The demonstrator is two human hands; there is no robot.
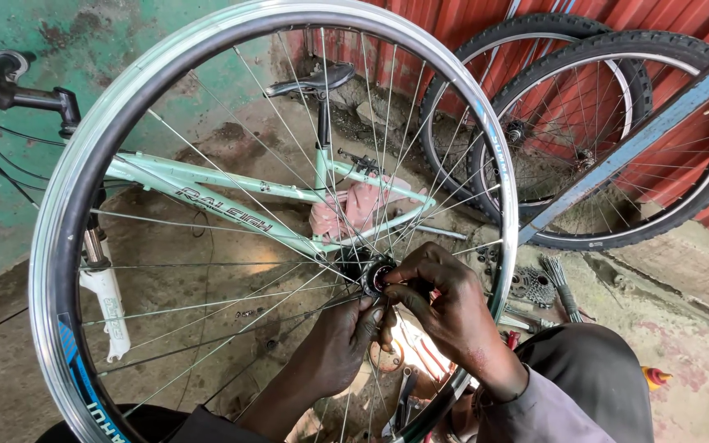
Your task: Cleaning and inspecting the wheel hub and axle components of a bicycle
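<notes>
While left hand (334,344) braced the wheel (67,238), right hand (445,303) fingers pinched the hub (375,275); next move likely needed steady fingertip turning.

Bright, even daylight floods the scene; shadows stay soft. The silver rim (84,164) glints at upper left, wide-angle bending curves the edges, and focus holds sharp throughout.

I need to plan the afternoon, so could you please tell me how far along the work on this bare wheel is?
Done: the wheel's rim carries no tyre, and the mint-green frame lies on the ground without wheels. In hand: the left hand steadies the hub from behind the spokes while the right hand works its fingers at the hub's centre. Left: loose tools and a sprocket cluster lie on the floor; two tyred wheels lean on the red wall.
</notes>
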